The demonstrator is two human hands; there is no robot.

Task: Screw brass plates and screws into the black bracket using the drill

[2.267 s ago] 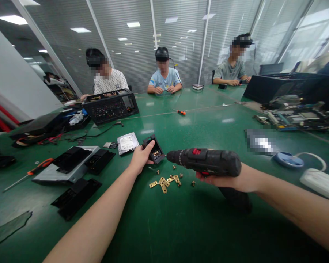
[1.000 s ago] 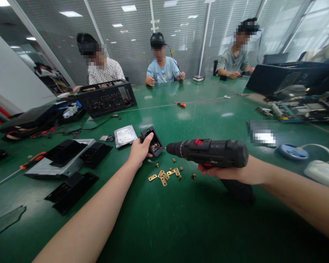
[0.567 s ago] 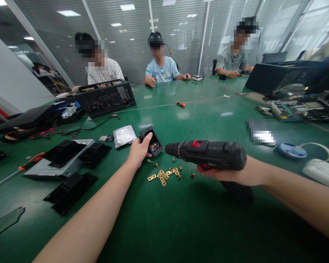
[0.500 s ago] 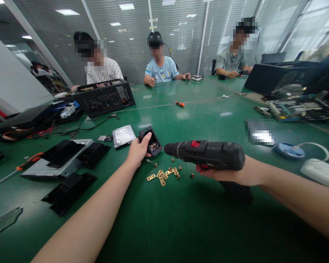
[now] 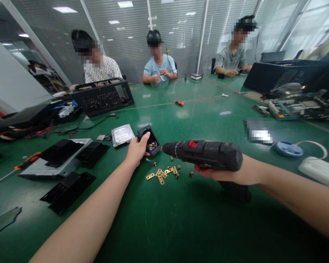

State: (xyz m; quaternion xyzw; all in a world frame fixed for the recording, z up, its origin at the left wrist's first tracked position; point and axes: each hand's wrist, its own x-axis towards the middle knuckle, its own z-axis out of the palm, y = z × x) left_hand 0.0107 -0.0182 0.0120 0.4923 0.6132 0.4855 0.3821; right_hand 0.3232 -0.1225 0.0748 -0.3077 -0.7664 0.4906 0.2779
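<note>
My left hand (image 5: 137,148) grips a small black plastic box (image 5: 148,133) by its near side, thumb over the rim. Inside the box lie some brass-coloured pieces (image 5: 152,144), too small to make out fully. My right hand (image 5: 230,171) is wrapped round the handle of a black cordless drill (image 5: 208,153), which lies level and points left. Its tip is at the box's right edge; I cannot tell whether it touches a screw. Below the box, several brass plates (image 5: 161,174) and loose screws (image 5: 191,174) are scattered on the green table (image 5: 164,219).
A hard drive (image 5: 122,135) lies left of the box. Further left are black plastic brackets (image 5: 68,190), a silver drive case (image 5: 48,166) and a long screwdriver (image 5: 27,162). A computer chassis (image 5: 104,96) and a circuit board (image 5: 304,106) stand farther off. Three people sit across the table.
My hands, the box and the drill keep nearly the same pose, with a slight shift of the view. The middle person across the table has drawn both hands together.
</note>
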